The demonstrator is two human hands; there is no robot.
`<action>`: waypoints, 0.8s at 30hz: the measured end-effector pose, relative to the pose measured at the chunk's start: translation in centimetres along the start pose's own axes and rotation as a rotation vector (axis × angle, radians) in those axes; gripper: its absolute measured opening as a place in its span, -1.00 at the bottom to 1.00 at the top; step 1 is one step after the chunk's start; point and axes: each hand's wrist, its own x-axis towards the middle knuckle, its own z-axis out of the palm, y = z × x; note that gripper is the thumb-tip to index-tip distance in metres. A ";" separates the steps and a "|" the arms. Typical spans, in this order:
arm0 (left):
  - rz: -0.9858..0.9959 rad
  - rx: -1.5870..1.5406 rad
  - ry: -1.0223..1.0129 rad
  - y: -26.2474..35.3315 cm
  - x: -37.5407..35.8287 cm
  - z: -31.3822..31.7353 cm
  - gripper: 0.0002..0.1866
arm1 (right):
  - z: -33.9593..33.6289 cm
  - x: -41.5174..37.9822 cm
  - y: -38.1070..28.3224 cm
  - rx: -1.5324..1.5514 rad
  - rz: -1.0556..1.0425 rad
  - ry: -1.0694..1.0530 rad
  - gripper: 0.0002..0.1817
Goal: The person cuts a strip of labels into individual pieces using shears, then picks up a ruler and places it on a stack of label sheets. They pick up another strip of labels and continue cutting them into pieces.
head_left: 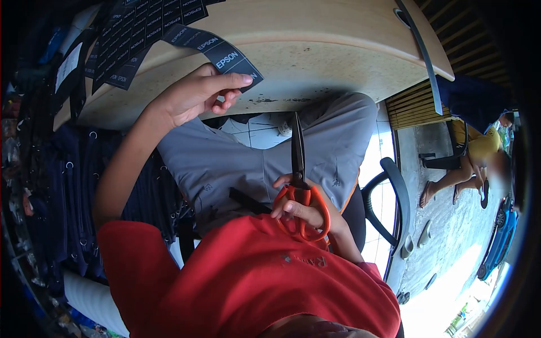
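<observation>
My left hand [203, 96] pinches the end of a black strip [225, 56] printed with white EPSON lettering, thumb on top, just off the table's near edge. The strip curves back toward a larger sheet of the same EPSON prints [149, 28] on the table, part of which hangs over the edge. In front of my chest, my right hand [301, 208] is wrapped around the orange handles of a pair of scissors [297, 155]. The dark blades point away from me, over my lap, and look closed together. Scissors and strip are apart.
The wooden table [315, 36] has a curved near edge, with a long grey strip [424, 62] hanging over its right corner. Dark straps with metal rings [79, 186] hang at the left. A chair armrest [394, 208] stands at my right. Farther right, another person [479, 149] sits.
</observation>
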 end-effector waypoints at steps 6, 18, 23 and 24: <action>-0.121 0.026 -0.063 -2.9 -4.1 1.7 -0.75 | 0.8 2.4 1.3 0.219 -0.153 -0.018 -0.47; -0.247 -0.047 -0.203 -8.6 -5.3 3.5 -0.73 | 4.3 5.9 0.6 0.010 -0.426 0.451 -0.57; -0.235 0.012 -0.217 -8.6 -5.8 4.0 -0.69 | 4.0 5.8 0.4 0.037 -0.332 0.406 -0.58; -0.235 0.039 -0.194 -8.8 -5.9 4.2 -0.67 | 4.0 5.8 0.6 0.058 -0.318 0.414 -0.58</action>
